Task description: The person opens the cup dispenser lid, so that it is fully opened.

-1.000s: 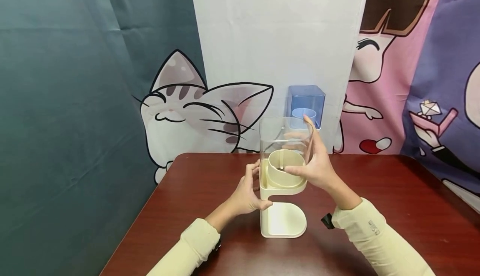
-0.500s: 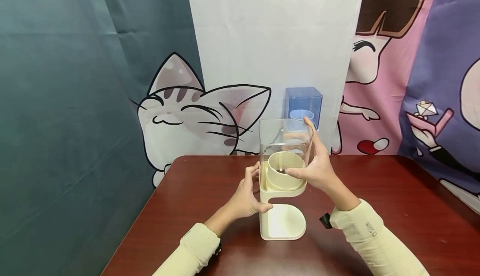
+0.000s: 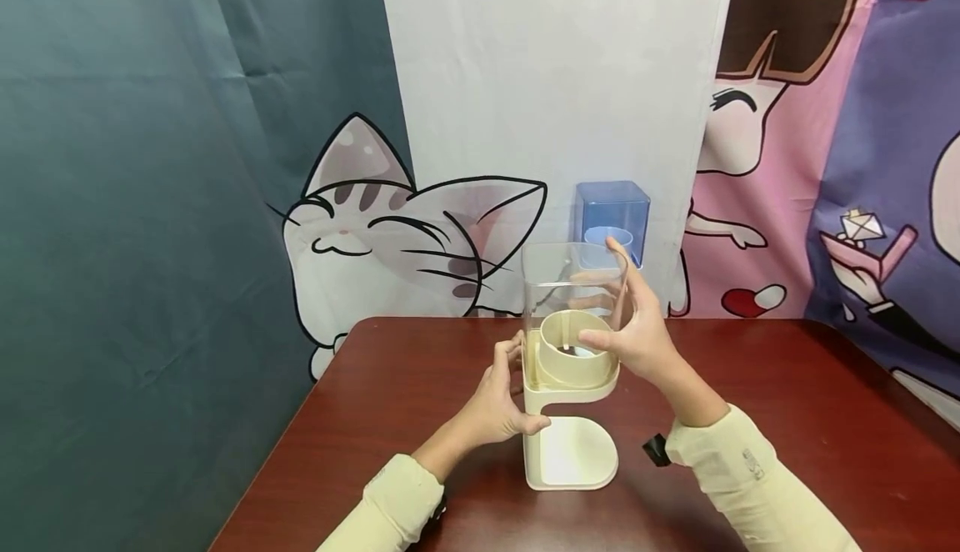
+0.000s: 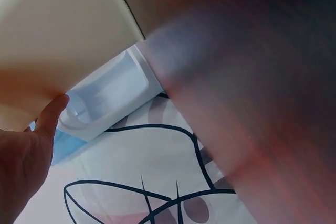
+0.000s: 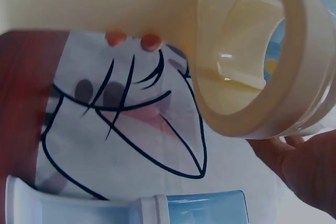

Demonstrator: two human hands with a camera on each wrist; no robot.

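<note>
Had a cream plastic C-shaped stand (image 3: 576,456) upright on the dark red-brown wooden worktop (image 3: 360,402), well in from the back edge and roughly level with its middle. Held that by its left upright with the left hand (image 3: 495,406), half curled, thumb across the front, fingers round the side. Gripped the clear boxy plastic cover (image 3: 551,264) on top with the right hand (image 3: 647,331), spread pretty wide, thumb at the front, fingers behind the see-through wall. Saw a round cream plastic cup (image 3: 566,370) inside the cover too, sat in the upper part of the stand, right by the right thumb. Spotted a see-through blue boxy container (image 3: 611,193) farther back, just above the back edge; couldn't make out its support. Also noticed a grey-striped cartoon cat (image 3: 375,235) on the cloth backdrop (image 3: 555,77) past the back left corner
</note>
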